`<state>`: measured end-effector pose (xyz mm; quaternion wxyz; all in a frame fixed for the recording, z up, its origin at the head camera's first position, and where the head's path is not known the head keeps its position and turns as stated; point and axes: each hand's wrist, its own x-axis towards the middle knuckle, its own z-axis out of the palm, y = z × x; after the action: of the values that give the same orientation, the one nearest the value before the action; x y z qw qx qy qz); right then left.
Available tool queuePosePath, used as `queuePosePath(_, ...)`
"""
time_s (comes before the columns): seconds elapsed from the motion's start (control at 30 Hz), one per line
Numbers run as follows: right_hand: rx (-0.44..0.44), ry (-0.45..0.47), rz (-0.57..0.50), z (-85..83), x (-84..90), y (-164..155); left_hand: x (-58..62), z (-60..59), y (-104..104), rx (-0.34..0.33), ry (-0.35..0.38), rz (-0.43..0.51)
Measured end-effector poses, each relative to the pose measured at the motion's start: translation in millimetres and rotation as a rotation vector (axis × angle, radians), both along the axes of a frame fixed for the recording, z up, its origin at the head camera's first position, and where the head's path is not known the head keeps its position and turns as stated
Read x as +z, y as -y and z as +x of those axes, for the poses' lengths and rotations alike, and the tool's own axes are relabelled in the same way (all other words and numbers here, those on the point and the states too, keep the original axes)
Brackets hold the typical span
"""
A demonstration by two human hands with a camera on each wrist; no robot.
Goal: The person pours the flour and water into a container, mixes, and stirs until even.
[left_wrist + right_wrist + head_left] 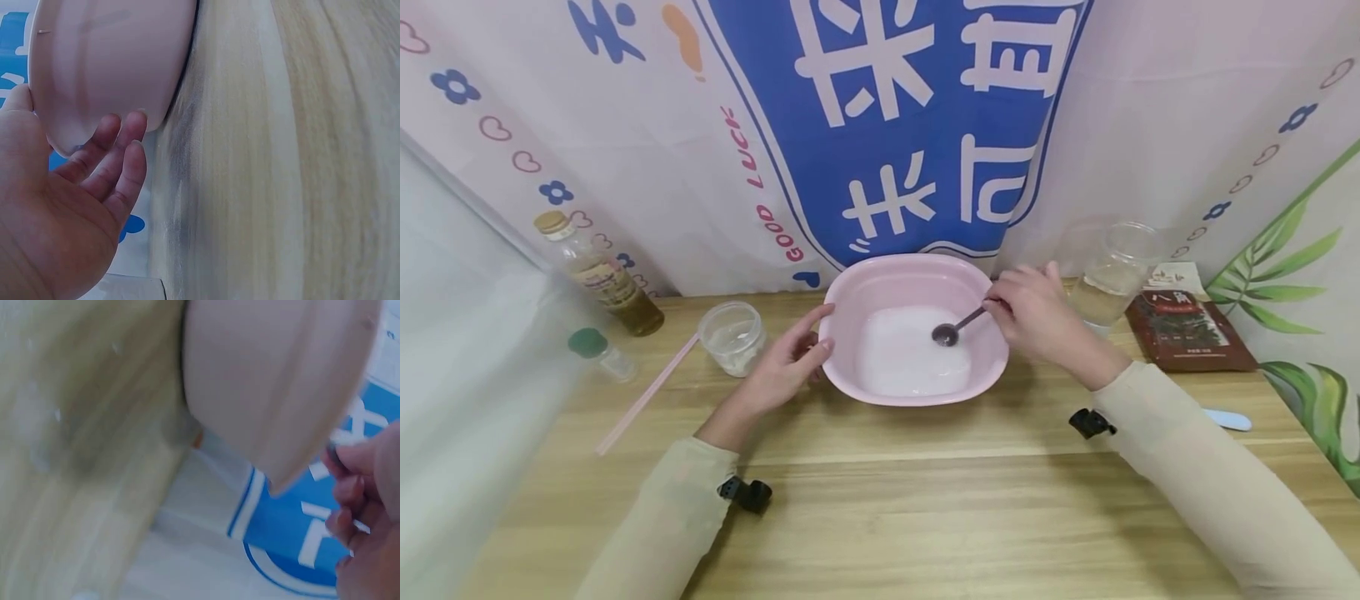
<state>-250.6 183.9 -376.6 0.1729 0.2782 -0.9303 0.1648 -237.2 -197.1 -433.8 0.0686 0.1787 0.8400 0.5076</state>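
A pink plastic basin point(992, 367) stands on the wooden table, with a white liquid or foam point(895, 358) covering its bottom. My right hand point(1030, 312) pinches the thin handle of a small dark measuring spoon point(946, 335) over the basin's right rim. The spoon's round bowl is at the white contents; whether it dips in, I cannot tell. At the left rim rests my left hand point(782, 362), its loosely extended fingers point(103, 162) touching the basin's outer wall point(125, 56). In the right wrist view, the basin wall point(262, 381) hides the spoon's bowl.
Left of the basin are a clear tub point(732, 337), a pink stick point(647, 396), a green-capped bottle point(602, 354) and an oil-like bottle point(610, 279). On the right stand a clear cup of liquid point(1112, 279), a brown packet point(1187, 329) and a light-blue handle point(1228, 419). A printed curtain point(715, 217) hangs behind.
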Motion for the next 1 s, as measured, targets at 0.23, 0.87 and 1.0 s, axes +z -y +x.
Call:
queuePosePath(0.23,0.109,0.151,-0.063,0.0,-4.4,9.3,0.4,0.7,0.5,0.009,0.014,0.002)
queuePosePath(0.87,0.219,0.220,0.006,1.7,11.0,2.5,-1.0,-0.5,3.3,0.020,-0.001,-0.021)
queuePosePath(1.0,0.208,0.268,-0.062,-1.2,0.1,31.1,-1.6,-1.6,1.4,0.006,-0.009,-0.012)
